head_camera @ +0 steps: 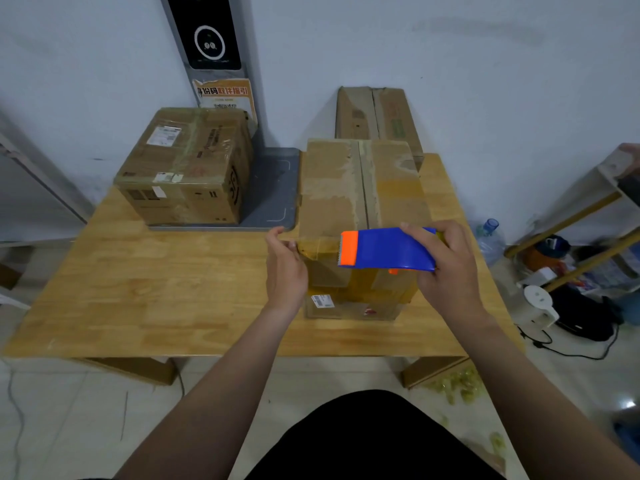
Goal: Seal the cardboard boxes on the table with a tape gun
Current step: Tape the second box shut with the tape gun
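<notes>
A wooden table (138, 289) seen from above, with the person's two bare forearms reaching in from below. At the far left of the table, a taped cardboard box with shipping labels (183, 168) sits on a grey platform (273, 188), at the foot of a pole with a dark screen (207, 32) against the wall. Near the middle, the left hand (285, 268) is at the near left edge of a second cardboard box (346, 188), and its fingertips meet the end of a strip of yellowish tape (318, 245). It is unclear whether they pinch the tape or only press it down. The strip runs rightward across the box's near top edge to the orange toothed end of a blue tape gun (388, 251), which lies over the box's near right part. The right hand (446, 268) wraps around the rear of the tape gun, thumb on top. Behind this box, a third, flatter box (377, 112) leans against the wall. On the floor to the right stand a water bottle (490, 237) and a white kettle (540, 303).
</notes>
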Available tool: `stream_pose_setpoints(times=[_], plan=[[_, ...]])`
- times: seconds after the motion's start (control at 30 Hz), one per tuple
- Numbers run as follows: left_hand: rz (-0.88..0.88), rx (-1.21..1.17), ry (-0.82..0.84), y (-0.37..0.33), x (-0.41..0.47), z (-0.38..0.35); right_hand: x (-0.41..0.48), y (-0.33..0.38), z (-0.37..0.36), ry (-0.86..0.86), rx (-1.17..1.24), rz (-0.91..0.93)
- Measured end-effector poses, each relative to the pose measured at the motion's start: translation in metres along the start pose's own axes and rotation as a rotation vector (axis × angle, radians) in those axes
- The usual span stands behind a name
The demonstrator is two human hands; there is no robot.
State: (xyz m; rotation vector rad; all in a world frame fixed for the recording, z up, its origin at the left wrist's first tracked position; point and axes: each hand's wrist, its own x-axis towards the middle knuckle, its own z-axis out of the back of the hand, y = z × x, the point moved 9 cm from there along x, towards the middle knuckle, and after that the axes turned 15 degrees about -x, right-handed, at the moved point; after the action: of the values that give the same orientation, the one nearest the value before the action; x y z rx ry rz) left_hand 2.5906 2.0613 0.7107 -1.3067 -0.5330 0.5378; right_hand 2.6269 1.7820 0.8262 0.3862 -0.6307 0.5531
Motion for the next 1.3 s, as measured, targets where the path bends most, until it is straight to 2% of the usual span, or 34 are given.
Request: stream_pose_setpoints(times=[0.13, 0.3, 0.43, 0.83, 1.1, 1.3], plan=[[0.129, 0.003, 0.028, 0.012, 0.003, 0.008, 0.006, 0.001, -0.004, 0.024, -0.018, 0.006], [0.005, -0.065, -0.055, -0.014, 0.002, 0.024, 0.005, 0.004, -0.002, -0.021, -0.021, 0.020], [0.026, -0.096, 0.135, -0.027, -0.014, -0.018, 0.004, 0.000, -0.003, -0.046, -0.029, -0.010], [0.245, -0.401, -0.002, 0.012, -0.021, -0.017, -0.004, 0.003, -0.004, -0.100, -0.017, -0.004], [0.209, -0.390, 0.077, 0.020, -0.017, -0.011, 0.001, 0.001, -0.005, -0.059, -0.004, 0.013], [0.285, -0.397, 0.094, 0.024, -0.006, 0.002, 0.003, -0.002, -0.008, 0.043, 0.025, 0.038]])
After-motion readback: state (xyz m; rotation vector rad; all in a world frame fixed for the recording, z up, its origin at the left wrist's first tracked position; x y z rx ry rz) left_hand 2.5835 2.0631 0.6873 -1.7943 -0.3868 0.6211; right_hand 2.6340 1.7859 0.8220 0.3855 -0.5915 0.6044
